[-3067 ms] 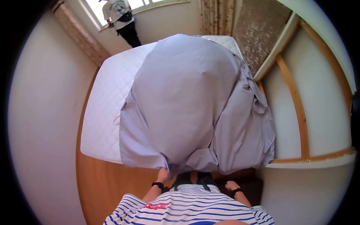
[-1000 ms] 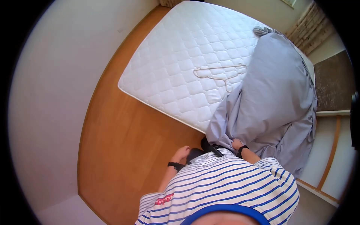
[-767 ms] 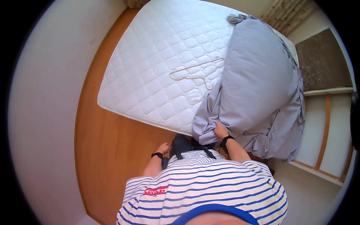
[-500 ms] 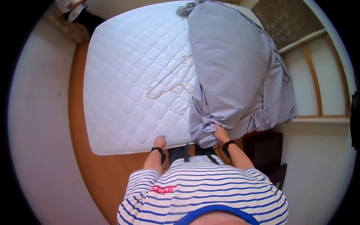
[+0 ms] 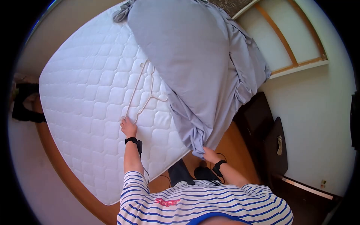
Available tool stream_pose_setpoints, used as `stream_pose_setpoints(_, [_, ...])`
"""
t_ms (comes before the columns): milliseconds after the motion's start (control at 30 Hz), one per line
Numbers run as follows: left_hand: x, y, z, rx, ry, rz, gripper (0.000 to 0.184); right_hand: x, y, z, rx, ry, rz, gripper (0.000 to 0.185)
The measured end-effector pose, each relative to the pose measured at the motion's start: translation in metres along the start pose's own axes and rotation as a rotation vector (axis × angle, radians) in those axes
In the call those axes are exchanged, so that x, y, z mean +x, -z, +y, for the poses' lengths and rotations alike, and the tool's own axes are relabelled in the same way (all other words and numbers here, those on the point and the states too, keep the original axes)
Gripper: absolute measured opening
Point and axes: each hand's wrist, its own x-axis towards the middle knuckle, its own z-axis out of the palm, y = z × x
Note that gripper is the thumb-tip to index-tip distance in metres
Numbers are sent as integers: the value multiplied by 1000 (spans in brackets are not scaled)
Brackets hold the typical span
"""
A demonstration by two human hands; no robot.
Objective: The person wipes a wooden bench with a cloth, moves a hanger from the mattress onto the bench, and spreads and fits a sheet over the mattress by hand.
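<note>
"Across the mattress [image 5: 90,112], spread how far?"
"Only over the right side; gripping the gray bed cover [image 5: 187,56] by the near edge with the right hand [image 5: 211,155], touching the clothes hanger [image 5: 151,97] with the left hand [image 5: 129,128], grip unclear."

Touches one end of the pale hanger [image 5: 151,96] on the white mattress [image 5: 93,101] with the left hand [image 5: 128,127]; holds a bunched edge of the grey cover [image 5: 187,48] in the right hand [image 5: 210,155].
</note>
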Motion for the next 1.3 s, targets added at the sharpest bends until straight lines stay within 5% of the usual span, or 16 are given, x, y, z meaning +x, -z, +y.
stream_pose_setpoints(300, [-71,-37,48,-148,-144,-342,24,5,-1,-5,207,17,96,35])
stream_pose_setpoints(400, [-112,-32,63,-282,-200,-281,22,-2,-8,9,224,8,80,36])
stream_pose_setpoints(533, [-153,12,95,-532,-136,-199,24,-16,3,3,257,66,145,30])
stream_pose_setpoints(633, [-155,35,109,-837,50,-459,20,-20,8,1,237,86,144,22])
stream_pose_setpoints(700, [-154,68,131,-1342,325,-641,20,-21,14,3,255,166,147,24])
stream_pose_setpoints(867, [-142,95,164,-1616,213,-602,17,-19,47,2,209,218,334,25])
stream_pose_setpoints(900, [-146,107,172,-1657,326,-633,17,-21,66,3,357,191,460,26])
stream_pose_setpoints(967, [-157,118,174,-1569,260,-529,11,-12,80,26,663,149,735,28])
stream_pose_setpoints(1033, [-169,134,172,-961,318,-416,15,-2,108,67,992,118,902,29])
stream_pose_setpoints(1100, [-177,130,140,-237,-40,-265,26,-19,148,99,1185,130,900,29])
stream_pose_setpoints(1133, [-144,94,70,295,-684,-212,24,-26,165,116,1183,171,902,28])
stream_pose_setpoints(1200, [-209,139,120,552,21,-55,24,-25,176,153,1171,180,1001,28])
stream_pose_setpoints(1267, [-180,113,49,557,83,-144,22,-47,193,170,1052,192,885,28])
stream_pose_setpoints(1300, [-187,126,42,243,-81,-154,21,-51,191,174,1069,183,893,28])
